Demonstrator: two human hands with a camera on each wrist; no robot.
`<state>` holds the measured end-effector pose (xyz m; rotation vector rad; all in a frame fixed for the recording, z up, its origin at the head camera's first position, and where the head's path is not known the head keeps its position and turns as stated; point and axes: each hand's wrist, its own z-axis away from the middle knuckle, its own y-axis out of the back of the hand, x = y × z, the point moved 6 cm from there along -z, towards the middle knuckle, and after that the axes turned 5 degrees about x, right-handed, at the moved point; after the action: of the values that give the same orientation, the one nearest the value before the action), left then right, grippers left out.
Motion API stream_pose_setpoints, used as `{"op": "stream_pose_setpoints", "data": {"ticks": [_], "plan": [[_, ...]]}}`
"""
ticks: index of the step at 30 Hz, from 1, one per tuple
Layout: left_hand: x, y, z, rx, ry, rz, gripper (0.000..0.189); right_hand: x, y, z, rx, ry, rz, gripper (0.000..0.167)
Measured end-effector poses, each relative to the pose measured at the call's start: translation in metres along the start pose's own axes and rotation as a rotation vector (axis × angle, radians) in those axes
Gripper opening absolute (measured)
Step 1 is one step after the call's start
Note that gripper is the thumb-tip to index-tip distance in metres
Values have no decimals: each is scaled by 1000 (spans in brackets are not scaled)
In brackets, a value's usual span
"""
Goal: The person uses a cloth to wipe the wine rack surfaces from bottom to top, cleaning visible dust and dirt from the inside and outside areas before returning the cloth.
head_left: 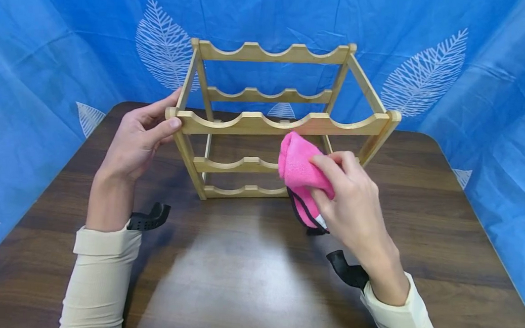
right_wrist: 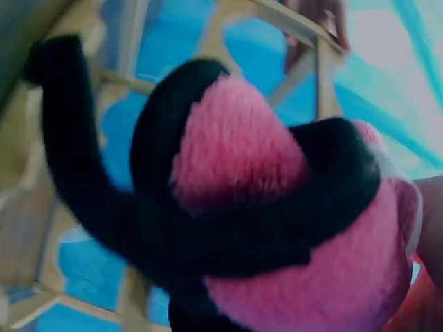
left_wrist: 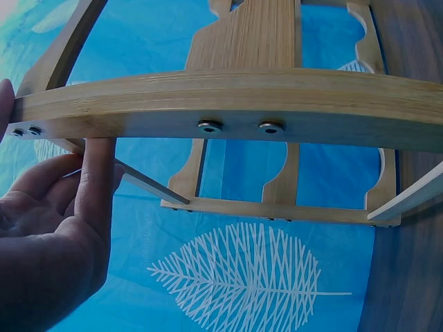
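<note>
A light wooden wine rack (head_left: 251, 124) with scalloped rails stands upright on the table. My left hand (head_left: 132, 140) grips its front left top corner, thumb on the front and fingers behind. In the left wrist view, fingers of that hand (left_wrist: 76, 214) lie against the post (left_wrist: 235, 104), which has round metal screw heads. My right hand (head_left: 354, 203) pinches a folded pink fluffy cloth (head_left: 302, 163) with black edging. The cloth's upper end is right at the top front rail, right of its middle. Blurred pink pile and dark edging of the cloth (right_wrist: 318, 283) fill much of the right wrist view.
The rack stands on a dark wood-grain table (head_left: 238, 281), near its back edge. Blue curtain (head_left: 270, 16) with white leaf prints hangs behind and at both sides. Black curved pieces (head_left: 150, 218) sit at both wrists, below the cream sleeves (head_left: 100, 279).
</note>
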<state>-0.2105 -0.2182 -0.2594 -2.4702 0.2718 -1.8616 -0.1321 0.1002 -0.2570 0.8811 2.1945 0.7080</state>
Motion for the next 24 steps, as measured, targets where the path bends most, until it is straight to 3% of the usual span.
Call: {"op": "stream_pose_setpoints", "data": {"ticks": [7,24], "plan": [[-1,-1,0,-8,3,4,48,11,-26,26,-152,79,-32,51],[-3,-2,-2,-46,-19,-63,49,46,-64,67,-531,-5,10,51]]}}
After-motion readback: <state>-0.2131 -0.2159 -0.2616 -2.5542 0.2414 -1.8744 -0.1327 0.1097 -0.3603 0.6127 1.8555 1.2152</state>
